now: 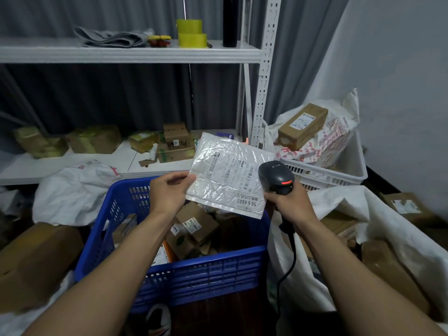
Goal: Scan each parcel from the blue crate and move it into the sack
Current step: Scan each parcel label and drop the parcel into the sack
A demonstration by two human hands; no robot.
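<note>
We had the flat white mailer (228,173) pinched by its left edge in our left hand (167,192), mid-frame above the blue crate (194,270). Our right hand (287,202) was wrapped round the scanner (276,177) just beside it. Looked light, floppy and slick, so an edge pinch seemed plenty. Couldn't tell what was inside, and the sack (308,282) at lower right ran out of frame.

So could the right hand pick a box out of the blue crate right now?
Probably not yet: the right hand grips the scanner. The blue crate lies open, just below.
</note>
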